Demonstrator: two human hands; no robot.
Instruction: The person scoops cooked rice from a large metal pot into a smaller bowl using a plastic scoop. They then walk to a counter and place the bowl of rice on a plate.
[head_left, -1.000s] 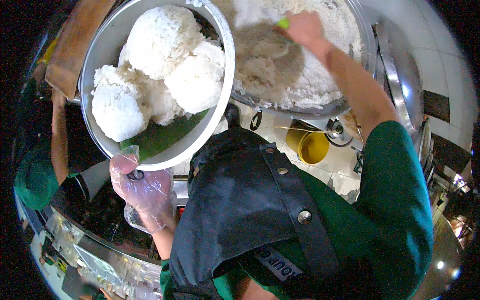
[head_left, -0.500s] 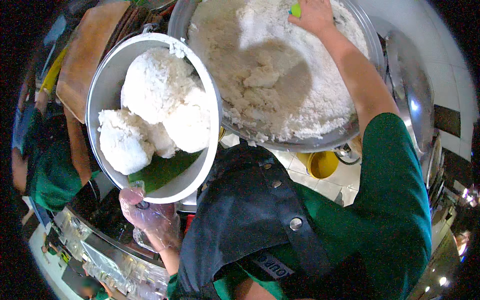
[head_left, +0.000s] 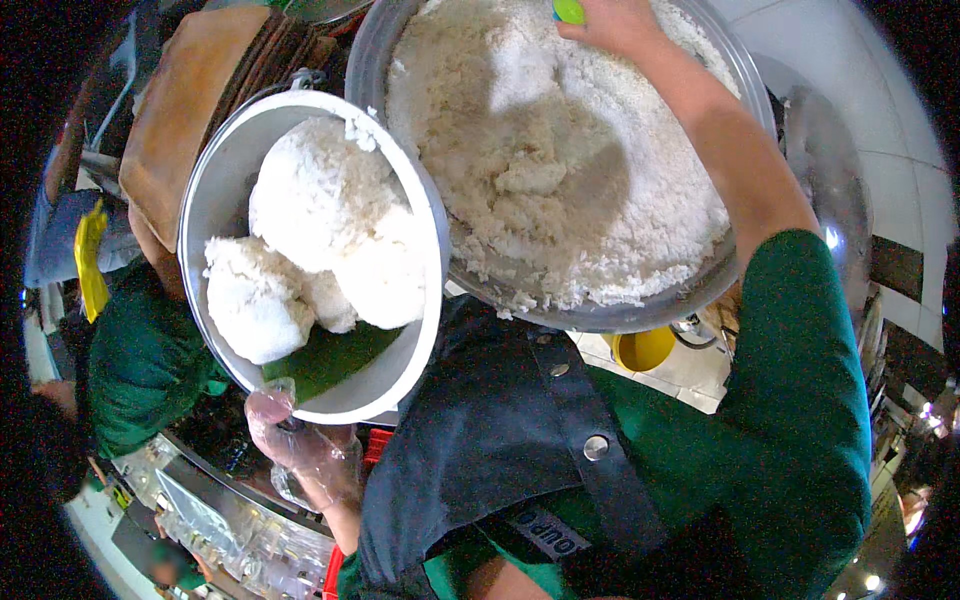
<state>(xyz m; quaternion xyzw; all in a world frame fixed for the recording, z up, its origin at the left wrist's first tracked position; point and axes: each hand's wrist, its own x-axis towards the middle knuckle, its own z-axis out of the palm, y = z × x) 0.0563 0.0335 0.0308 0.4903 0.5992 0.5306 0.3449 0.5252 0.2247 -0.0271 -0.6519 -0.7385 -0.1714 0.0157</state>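
Your left hand, in a clear plastic glove, is clamped on the near edge of the metal pot, with the thumb up against the rim. Your right hand, bare, is closed around a bright green thing; only a rounded end shows past your fingers, and you are at the upper border of the view, so its full shape cannot be told. The pot is in front of you to the left, its mouth facing up toward your head. It contains several large white lumps of cooked rice, pressed against one another, with a green leaf lying under them on the near side. A few grains cling to the pot's rim at the upper right. Beside the pot, to its right, is a wide metal pan spread with loose rice; your right forearm passes above it. Whether pot and pan touch cannot be told. A dark round shadow falls across the rice in the pan. Below the pan's near edge, a yellow bucket is on the tiled floor. To your left, a brown board is near a co-worker's green sleeve.
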